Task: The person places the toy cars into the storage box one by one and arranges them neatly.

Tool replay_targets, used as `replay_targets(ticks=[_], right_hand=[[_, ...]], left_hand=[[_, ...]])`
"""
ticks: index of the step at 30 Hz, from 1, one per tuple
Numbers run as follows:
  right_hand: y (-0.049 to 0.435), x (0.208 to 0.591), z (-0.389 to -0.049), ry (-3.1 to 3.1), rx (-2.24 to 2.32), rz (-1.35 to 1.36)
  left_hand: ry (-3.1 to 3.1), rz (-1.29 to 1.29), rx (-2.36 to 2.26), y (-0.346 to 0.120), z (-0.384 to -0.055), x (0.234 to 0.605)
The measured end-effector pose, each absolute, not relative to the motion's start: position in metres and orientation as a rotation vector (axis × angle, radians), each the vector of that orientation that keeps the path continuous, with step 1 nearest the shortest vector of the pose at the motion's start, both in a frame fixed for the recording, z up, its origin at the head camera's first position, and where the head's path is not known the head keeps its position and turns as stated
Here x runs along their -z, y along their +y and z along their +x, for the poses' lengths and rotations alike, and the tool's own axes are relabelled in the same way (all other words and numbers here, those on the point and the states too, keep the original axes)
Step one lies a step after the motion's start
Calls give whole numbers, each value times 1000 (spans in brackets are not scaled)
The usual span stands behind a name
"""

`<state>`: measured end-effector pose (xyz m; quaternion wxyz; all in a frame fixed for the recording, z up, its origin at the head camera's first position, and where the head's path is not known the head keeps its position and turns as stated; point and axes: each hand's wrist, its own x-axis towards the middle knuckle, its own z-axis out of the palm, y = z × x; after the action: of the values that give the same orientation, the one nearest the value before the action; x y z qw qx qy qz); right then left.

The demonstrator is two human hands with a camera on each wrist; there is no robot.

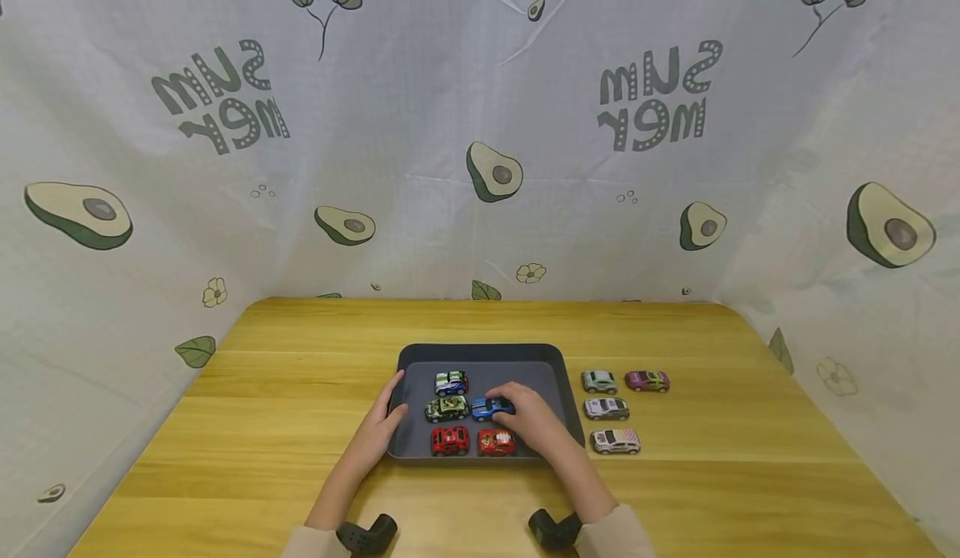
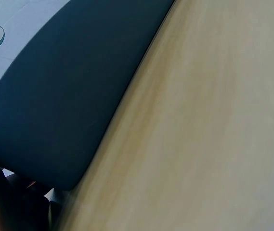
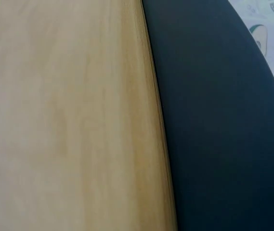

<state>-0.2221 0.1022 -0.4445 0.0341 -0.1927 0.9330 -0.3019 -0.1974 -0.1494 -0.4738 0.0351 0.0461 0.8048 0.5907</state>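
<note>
A dark grey tray [image 1: 480, 354] lies on the wooden table. My left hand [image 1: 375, 431] holds its left side, with the thumb reaching over the rim to the inside. Over the tray's middle, my right hand [image 1: 531, 415] grips a blue toy car [image 1: 486, 409] between thumb and fingers, hiding its right end. Left of it stands a camouflage-green toy car [image 1: 447, 409], and behind that a white, blue and green toy car [image 1: 452, 383]. Two red toy cars, one plain [image 1: 450, 440] and one with white markings [image 1: 496, 442], sit side by side along the tray's front.
Right of the tray, a pale green toy car [image 1: 599, 381] and a purple one [image 1: 647, 381] stand at the back. Nearer are a white-grey toy car [image 1: 607, 409] and a white-pink one [image 1: 615, 441]. A patterned cloth [image 1: 420, 125] hangs behind the table.
</note>
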Motion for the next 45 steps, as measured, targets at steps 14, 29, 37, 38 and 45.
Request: replay_targets(ticks=[14,29,37,38,45], right_hand=[[105,445,-221,2867,943,-569],[117,434,-217,2970,901,-519],[130,427,-218,3022,966,-524],[132,426,-218,3019,983,-514],[151,422,-219,3050,967,-474]], left_hand=[[2488,139,-1796,-148,-197,472],[2496,146,-1800,-149,-197,474],[2501,137,-1788,-149,-196,473],[2501,137,-1788,-148,-196,473],[2505,139,-1791,-149,-198,476]])
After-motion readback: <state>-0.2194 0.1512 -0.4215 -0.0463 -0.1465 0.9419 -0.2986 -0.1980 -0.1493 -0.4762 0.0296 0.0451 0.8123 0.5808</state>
